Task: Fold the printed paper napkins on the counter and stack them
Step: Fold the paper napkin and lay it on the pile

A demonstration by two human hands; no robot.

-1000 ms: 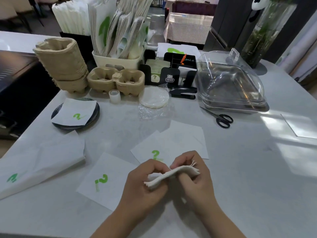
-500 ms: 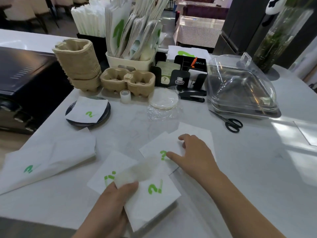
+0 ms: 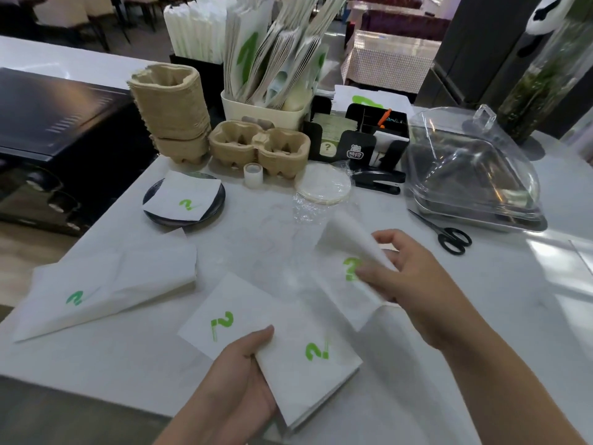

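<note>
My left hand (image 3: 239, 377) grips a folded white napkin (image 3: 308, 364) with a green question mark, held just above the counter's front edge. Under it lies another flat printed napkin (image 3: 224, 313). My right hand (image 3: 407, 277) pinches a third printed napkin (image 3: 346, 268) and lifts it off the counter, its far corner curling up and blurred. A large stack of napkins (image 3: 106, 287) lies at the left. One more printed napkin (image 3: 184, 195) rests on a black plate (image 3: 218, 203).
Cardboard cup carriers (image 3: 260, 147) and a taller stack of them (image 3: 170, 110) stand at the back, with a bin of paper bags (image 3: 266, 59), a black stapler (image 3: 378, 179), a clear domed tray (image 3: 471, 175) and scissors (image 3: 449, 237). A black appliance (image 3: 57, 130) sits left.
My hands separated after holding one folded napkin together. My left hand now keeps that folded napkin near the front edge, and my right hand has reached over and picked up another napkin.
</note>
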